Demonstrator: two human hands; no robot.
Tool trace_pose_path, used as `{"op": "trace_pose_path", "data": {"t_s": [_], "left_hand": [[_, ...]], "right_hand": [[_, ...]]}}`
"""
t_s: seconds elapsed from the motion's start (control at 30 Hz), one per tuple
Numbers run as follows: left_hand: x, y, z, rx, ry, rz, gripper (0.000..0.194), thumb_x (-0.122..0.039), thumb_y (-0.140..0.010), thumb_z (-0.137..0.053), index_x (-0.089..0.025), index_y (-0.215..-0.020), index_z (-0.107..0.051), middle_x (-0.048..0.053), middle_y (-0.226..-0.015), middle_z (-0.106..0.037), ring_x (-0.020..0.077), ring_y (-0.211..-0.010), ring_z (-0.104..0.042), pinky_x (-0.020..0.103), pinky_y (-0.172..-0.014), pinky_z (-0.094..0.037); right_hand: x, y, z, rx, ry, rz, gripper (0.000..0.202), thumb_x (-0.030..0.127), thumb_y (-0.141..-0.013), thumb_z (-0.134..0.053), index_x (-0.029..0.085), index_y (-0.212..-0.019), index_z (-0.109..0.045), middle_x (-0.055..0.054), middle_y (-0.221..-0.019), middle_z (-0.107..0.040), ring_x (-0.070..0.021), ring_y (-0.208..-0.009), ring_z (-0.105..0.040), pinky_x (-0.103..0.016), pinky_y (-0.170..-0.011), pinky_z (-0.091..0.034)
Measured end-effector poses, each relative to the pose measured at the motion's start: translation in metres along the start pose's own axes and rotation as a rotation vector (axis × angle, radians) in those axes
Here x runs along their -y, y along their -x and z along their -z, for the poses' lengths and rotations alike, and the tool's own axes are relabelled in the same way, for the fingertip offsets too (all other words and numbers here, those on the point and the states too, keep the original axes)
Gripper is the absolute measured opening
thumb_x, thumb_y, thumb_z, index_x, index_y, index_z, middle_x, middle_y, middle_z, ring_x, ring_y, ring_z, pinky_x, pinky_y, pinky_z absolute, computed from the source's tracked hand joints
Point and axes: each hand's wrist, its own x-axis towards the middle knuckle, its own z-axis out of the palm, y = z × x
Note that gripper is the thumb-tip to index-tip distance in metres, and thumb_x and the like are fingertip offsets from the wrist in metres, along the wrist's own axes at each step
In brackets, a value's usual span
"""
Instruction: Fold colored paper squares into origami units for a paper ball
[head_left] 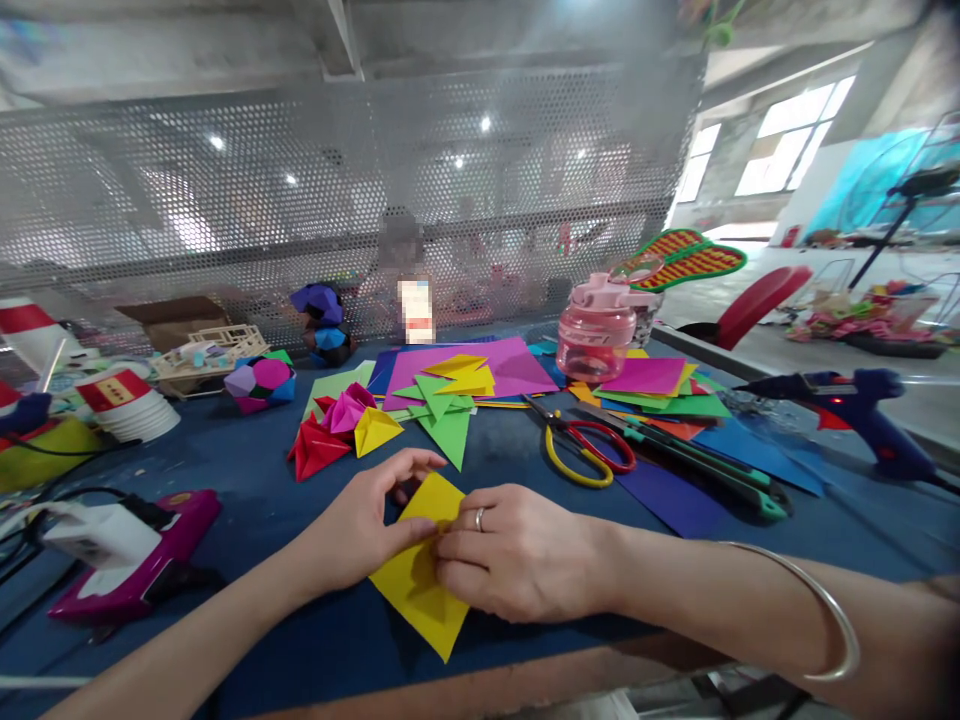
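both hands on a folded yellow paper sheet [420, 585] lying at the near edge of the blue table [247, 500]. left hand [360, 525] pinches its upper left edge, thumb on top. right hand [517, 550] presses fingertips on the centre fold. yellow-handled scissors [581, 450] and folded paper pieces [375, 425] lie beyond.

No text, number or brand can be read here. The paper cup [124, 398] at the left carries a red band with a small yellow mark, but it is too blurred to read. The white charger [94, 533] on the magenta device [154, 562] has a grey print, also too small to tell. The pink bottle [596, 335] shows no readable label.
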Motion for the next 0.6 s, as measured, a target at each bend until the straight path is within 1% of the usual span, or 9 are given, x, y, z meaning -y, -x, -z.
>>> {"op": "trace_pose_path", "data": {"t_s": [0.07, 0.13, 0.2, 0.27, 0.37, 0.43, 0.53, 0.6], "left_hand": [[0.0, 0.003, -0.001, -0.014, -0.089, -0.05, 0.044, -0.02, -0.08, -0.069, -0.025, -0.122, -0.056, 0.006, -0.125, -0.06, 0.0263, -0.115, -0.055, 0.038, -0.098, -0.042], [-0.002, 0.006, -0.002, -0.039, -0.202, -0.134, 0.039, -0.021, -0.085, -0.064, -0.026, -0.122, -0.056, 0.007, -0.131, -0.056, 0.0263, -0.123, -0.05, 0.039, -0.104, -0.038], [-0.004, 0.009, -0.002, -0.072, -0.296, -0.219, 0.029, -0.024, -0.091, -0.058, -0.025, -0.12, -0.055, 0.008, -0.131, -0.057, 0.025, -0.124, -0.051, 0.038, -0.105, -0.039], [-0.007, 0.011, -0.003, -0.097, -0.322, -0.26, 0.022, -0.025, -0.094, -0.053, -0.024, -0.115, -0.057, 0.008, -0.125, -0.061, 0.0233, -0.118, -0.055, 0.035, -0.103, -0.042], [-0.009, 0.01, -0.002, -0.119, -0.304, -0.262, 0.018, -0.023, -0.096, -0.049, -0.022, -0.109, -0.06, 0.006, -0.115, -0.066, 0.0208, -0.11, -0.061, 0.031, -0.097, -0.046], [-0.009, 0.009, -0.001, -0.137, -0.278, -0.233, 0.018, -0.023, -0.096, -0.048, -0.022, -0.107, -0.063, 0.005, -0.111, -0.068, 0.0196, -0.107, -0.062, 0.029, -0.094, -0.047], [-0.01, 0.007, 0.001, -0.148, -0.21, -0.167, 0.019, -0.028, -0.098, -0.048, -0.022, -0.103, -0.066, 0.003, -0.105, -0.071, 0.0189, -0.102, -0.065, 0.026, -0.09, -0.048], [-0.01, 0.007, 0.002, -0.12, -0.145, -0.131, 0.021, -0.032, -0.098, -0.048, -0.022, -0.103, -0.066, 0.002, -0.099, -0.074, 0.0185, -0.096, -0.068, 0.025, -0.085, -0.05]], "right_hand": [[0.001, 0.003, 0.0, 0.034, -0.047, -0.035, 0.018, 0.018, -0.092, -0.049, 0.017, -0.079, -0.061, -0.001, -0.072, -0.065, -0.0132, -0.059, -0.056, -0.029, -0.061, -0.044], [0.002, 0.006, 0.002, 0.051, -0.087, -0.061, 0.015, 0.019, -0.089, -0.049, 0.018, -0.079, -0.059, 0.0, -0.073, -0.065, -0.0135, -0.057, -0.053, -0.03, -0.059, -0.043], [0.001, 0.01, 0.004, 0.071, -0.109, -0.069, 0.012, 0.02, -0.087, -0.049, 0.019, -0.08, -0.058, -0.001, -0.074, -0.066, -0.0139, -0.057, -0.053, -0.03, -0.058, -0.042], [0.001, 0.014, 0.006, 0.079, -0.125, -0.072, 0.01, 0.019, -0.086, -0.049, 0.019, -0.081, -0.058, -0.002, -0.077, -0.067, -0.0141, -0.06, -0.056, -0.029, -0.059, -0.043], [0.001, 0.016, 0.008, 0.071, -0.138, -0.112, 0.013, 0.017, -0.087, -0.047, 0.018, -0.083, -0.059, -0.003, -0.078, -0.067, -0.0144, -0.062, -0.058, -0.029, -0.059, -0.044], [0.001, 0.015, 0.009, 0.076, -0.142, -0.137, 0.017, 0.015, -0.089, -0.044, 0.018, -0.084, -0.06, -0.004, -0.079, -0.068, -0.0148, -0.063, -0.058, -0.029, -0.059, -0.044], [0.002, 0.014, 0.01, 0.083, -0.161, -0.145, 0.02, 0.012, -0.089, -0.043, 0.017, -0.085, -0.062, -0.005, -0.081, -0.07, -0.0157, -0.066, -0.06, -0.029, -0.062, -0.047], [0.001, 0.014, 0.01, 0.077, -0.174, -0.148, 0.021, 0.011, -0.088, -0.042, 0.018, -0.084, -0.062, -0.005, -0.081, -0.07, -0.0159, -0.066, -0.061, -0.029, -0.063, -0.048]]}}
